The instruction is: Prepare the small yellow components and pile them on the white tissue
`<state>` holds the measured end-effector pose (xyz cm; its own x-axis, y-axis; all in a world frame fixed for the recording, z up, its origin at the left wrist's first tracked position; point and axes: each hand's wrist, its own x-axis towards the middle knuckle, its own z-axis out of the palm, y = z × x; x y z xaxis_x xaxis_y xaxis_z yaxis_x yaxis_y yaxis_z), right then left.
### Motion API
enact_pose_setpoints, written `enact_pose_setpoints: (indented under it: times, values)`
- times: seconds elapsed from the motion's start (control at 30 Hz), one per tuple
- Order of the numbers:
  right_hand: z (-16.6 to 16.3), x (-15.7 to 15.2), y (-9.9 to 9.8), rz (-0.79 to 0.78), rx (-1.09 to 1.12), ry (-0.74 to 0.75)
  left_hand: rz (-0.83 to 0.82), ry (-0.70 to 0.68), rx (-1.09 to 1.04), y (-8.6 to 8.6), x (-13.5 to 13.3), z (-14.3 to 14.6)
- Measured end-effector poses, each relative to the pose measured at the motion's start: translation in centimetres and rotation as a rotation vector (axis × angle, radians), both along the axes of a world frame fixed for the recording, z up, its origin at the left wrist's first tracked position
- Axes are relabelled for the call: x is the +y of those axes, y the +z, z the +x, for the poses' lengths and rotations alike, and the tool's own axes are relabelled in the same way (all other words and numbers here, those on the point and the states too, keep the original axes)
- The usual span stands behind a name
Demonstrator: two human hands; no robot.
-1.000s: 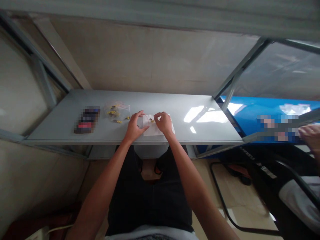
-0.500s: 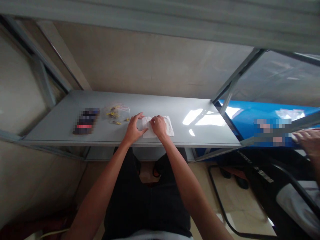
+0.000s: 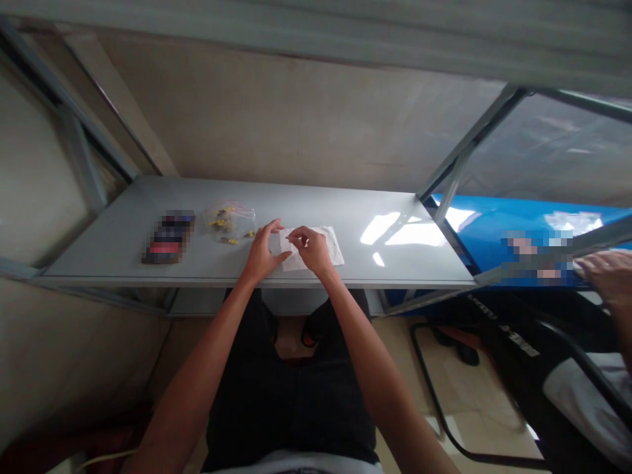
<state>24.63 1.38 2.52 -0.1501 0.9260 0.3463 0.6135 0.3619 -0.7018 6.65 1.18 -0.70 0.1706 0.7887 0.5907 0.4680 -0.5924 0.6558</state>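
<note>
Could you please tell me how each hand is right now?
Left hand: open, curved at the white sheet's edge.
Right hand: closed in a pinch; whether holding anything cannot be told.

Anything between the fingertips of the right hand is too small to tell. That hand hides part of the white sheet, and whether the left hand touches its edge is unclear. The yellow-and-dark pieces in the plastic bag are too tiny to identify. Blurring masks the dark object. The right edge cuts off the neighbour's arm.
</note>
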Motion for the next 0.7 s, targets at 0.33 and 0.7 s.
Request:
enact_pose_setpoints:
  times: [0.33,0.7]
  values:
    - [0.3,0.1,-0.4,0.032,0.05,-0.033,-0.023,0.028,-0.067,0.2,0.0,-0.1]
    - [1.9,0.2,-1.8,-0.053,-0.253,-0.172,0.007,0.032,-0.255,0.7,-0.2,0.3]
